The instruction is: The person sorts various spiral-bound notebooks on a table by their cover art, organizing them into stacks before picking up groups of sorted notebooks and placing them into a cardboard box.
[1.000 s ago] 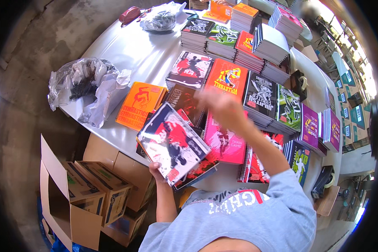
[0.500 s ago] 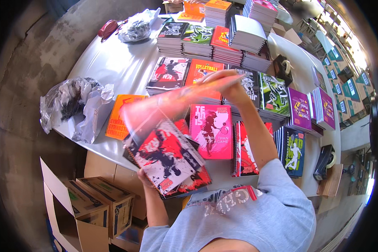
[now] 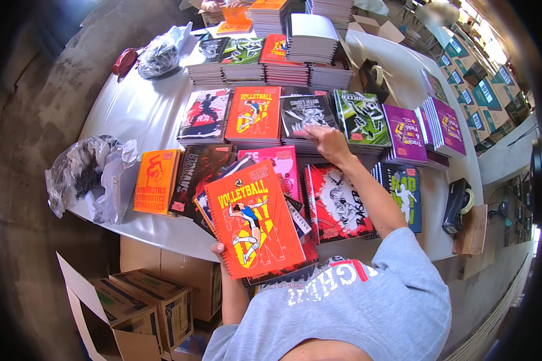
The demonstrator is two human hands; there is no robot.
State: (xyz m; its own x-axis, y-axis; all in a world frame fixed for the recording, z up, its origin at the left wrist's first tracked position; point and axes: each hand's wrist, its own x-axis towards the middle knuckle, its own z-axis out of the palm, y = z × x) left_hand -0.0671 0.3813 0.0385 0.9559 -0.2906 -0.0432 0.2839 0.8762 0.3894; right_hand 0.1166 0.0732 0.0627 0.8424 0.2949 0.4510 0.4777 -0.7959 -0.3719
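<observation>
In my left hand [image 3: 219, 249] is a fanned bunch of spiral notebooks, gripped by its lower left edge in front of my chest. On top lies an orange-red volleyball notebook [image 3: 258, 220]; corners of darker notebooks poke out from under it. My right hand [image 3: 330, 144] reaches over the table to a stack topped by a black notebook [image 3: 308, 112]. Its fingers, slightly blurred, stretch onto the lower part of that cover. Beside this stack are another volleyball stack [image 3: 254, 113] and a green soccer notebook stack [image 3: 361, 118].
Nearer me lie a pink notebook [image 3: 288, 174], a red basketball notebook [image 3: 338, 201] and an orange gymnastics notebook [image 3: 155, 182]. Purple notebooks [image 3: 407, 135] and a tape dispenser [image 3: 457, 206] stand right. Crumpled plastic [image 3: 81, 174] sits left, above open cartons [image 3: 102, 301]. Another person's hand [image 3: 212, 6] shows at the far edge.
The orange-red volleyball notebook, blurred in my right hand before, now rests on the bunch in my left. My right hand has moved to the black notebook stack. The view has shifted.
</observation>
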